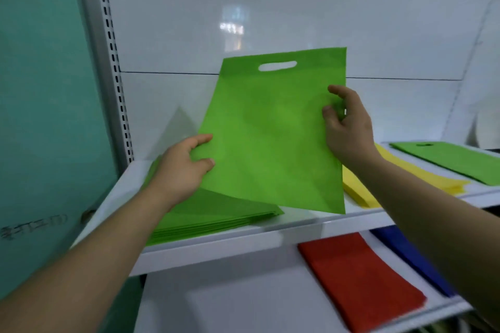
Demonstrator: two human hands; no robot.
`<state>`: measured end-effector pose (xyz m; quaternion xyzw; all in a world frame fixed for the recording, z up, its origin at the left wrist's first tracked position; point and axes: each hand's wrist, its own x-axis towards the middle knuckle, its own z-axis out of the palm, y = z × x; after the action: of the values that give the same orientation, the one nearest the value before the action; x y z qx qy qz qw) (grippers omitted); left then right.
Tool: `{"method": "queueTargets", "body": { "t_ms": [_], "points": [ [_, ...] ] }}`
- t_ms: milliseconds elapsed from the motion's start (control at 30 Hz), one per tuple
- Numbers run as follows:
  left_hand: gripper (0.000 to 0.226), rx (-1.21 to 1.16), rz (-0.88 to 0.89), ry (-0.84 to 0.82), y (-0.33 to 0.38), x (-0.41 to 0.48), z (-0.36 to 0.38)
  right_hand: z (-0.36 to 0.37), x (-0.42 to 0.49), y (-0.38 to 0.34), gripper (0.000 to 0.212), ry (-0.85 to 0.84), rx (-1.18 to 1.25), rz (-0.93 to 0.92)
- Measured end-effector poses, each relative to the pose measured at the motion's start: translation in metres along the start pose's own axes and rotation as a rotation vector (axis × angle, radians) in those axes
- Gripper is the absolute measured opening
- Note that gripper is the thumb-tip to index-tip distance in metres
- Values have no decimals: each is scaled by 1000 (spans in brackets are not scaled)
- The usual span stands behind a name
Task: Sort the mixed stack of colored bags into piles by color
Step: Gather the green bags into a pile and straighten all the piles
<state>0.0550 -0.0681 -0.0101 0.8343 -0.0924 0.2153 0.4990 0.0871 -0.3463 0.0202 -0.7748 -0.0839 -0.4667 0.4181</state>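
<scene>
One green bag (270,138) is held upright over the upper shelf (297,224); the left hand (181,167) has its grip on the lower left edge, and the right hand (349,130) pinches the right edge. It screens part of the green pile (216,211) beneath it at the shelf's left end. The right forearm (433,211) masks part of the yellow pile (359,192) alongside, with a second green bag (454,162) lying beyond. On the lower shelf (243,305) lie a red pile (359,281) and a blue pile (405,257), the blue partly behind that forearm.
</scene>
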Motion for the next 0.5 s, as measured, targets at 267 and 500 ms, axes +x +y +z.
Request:
{"method": "queueTargets", "body": {
  "t_ms": [267,500],
  "points": [
    [54,-37,183,-197,62,-26,116,-144,-17,45,44,55,-287,276],
    [53,-86,283,-348,146,-64,246,-301,-28,101,45,126,-474,386]
  ]
}}
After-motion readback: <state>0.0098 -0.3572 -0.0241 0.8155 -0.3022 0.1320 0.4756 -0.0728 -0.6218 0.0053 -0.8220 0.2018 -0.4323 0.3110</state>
